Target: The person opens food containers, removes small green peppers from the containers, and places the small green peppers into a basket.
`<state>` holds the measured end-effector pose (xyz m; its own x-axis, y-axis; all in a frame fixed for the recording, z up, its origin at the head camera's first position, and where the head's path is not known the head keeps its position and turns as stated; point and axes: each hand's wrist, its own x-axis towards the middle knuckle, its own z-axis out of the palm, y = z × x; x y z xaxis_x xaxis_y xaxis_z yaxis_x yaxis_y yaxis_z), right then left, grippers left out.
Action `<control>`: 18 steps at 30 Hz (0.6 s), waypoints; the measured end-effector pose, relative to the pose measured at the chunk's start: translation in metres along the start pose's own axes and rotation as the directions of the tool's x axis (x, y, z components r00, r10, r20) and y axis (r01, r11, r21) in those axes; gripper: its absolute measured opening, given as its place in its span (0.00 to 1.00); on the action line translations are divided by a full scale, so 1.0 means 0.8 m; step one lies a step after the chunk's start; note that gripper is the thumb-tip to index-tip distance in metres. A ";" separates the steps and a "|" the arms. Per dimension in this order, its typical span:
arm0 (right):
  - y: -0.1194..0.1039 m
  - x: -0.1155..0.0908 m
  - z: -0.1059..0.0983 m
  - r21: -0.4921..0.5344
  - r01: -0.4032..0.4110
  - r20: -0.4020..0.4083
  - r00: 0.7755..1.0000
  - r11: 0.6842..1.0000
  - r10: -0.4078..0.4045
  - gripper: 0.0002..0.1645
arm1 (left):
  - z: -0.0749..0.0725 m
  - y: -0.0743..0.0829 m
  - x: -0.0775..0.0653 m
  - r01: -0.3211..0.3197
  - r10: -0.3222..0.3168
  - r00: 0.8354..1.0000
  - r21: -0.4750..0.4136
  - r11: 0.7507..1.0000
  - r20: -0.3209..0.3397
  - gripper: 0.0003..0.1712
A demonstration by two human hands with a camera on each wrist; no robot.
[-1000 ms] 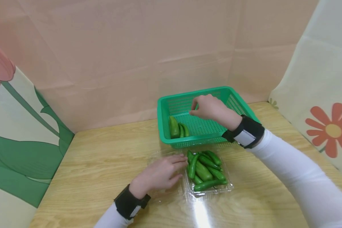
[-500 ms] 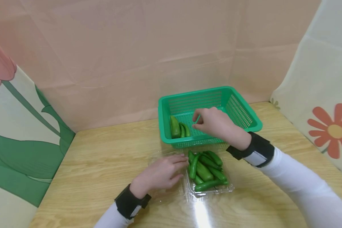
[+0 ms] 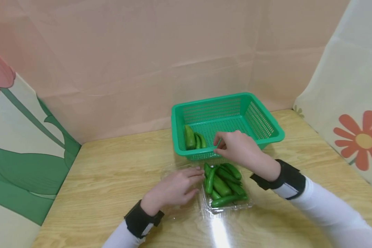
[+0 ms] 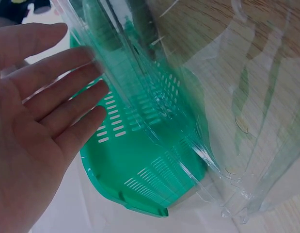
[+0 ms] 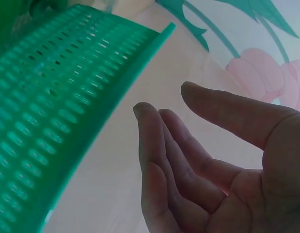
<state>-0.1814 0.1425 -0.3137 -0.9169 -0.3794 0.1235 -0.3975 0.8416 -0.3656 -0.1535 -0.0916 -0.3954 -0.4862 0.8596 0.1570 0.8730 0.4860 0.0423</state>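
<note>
A clear plastic clamshell box (image 3: 215, 212) lies spread on the table, its base heaped with several green peppers (image 3: 221, 186). My left hand (image 3: 175, 189) reaches over the box's see-through lid, fingers extended, fingertips at the edge beside the peppers. In the left wrist view those fingers (image 4: 67, 92) lie straight along the clear plastic. Behind the box stands a green slotted basket (image 3: 204, 103), with a thick green pepper (image 3: 190, 138) and a couple of thin ones (image 3: 200, 140) in its left corner. Over the basket's front rim hovers my right hand (image 3: 240, 148), fingers loosely bent, nothing between thumb and fingertips.
The wooden table (image 3: 111, 172) runs back to a plain pinkish backdrop (image 3: 127, 69). Flower-printed cloth walls (image 3: 364, 141) border it on both sides.
My right hand has drawn back from over the basket's middle, toward me and slightly right, to above its front rim. The left hand has stayed in place.
</note>
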 end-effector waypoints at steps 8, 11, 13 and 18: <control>0.012 -0.018 0.011 0.008 0.024 -0.022 0.999 1.000 -0.024 0.07 | 0.000 -0.002 0.000 -0.021 0.021 0.999 0.008 1.000 -0.042 0.25; 0.016 -0.022 0.016 0.010 0.018 -0.027 0.999 1.000 -0.018 0.06 | 0.000 -0.002 0.000 -0.020 0.021 0.999 0.007 1.000 -0.046 0.25; 0.020 -0.024 0.020 0.008 0.006 -0.023 1.000 1.000 -0.006 0.06 | 0.000 -0.002 0.000 -0.020 0.021 0.999 0.004 1.000 -0.044 0.25; 0.030 -0.026 0.028 -0.010 -0.007 -0.007 1.000 1.000 0.007 0.08 | 0.002 -0.001 0.000 -0.022 0.022 0.999 0.001 1.000 -0.043 0.25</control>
<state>-0.1712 0.1620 -0.3461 -0.9198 -0.3710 0.1277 -0.3916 0.8480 -0.3571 -0.1545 -0.0920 -0.3969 -0.4645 0.8626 0.2003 0.8835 0.4670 0.0376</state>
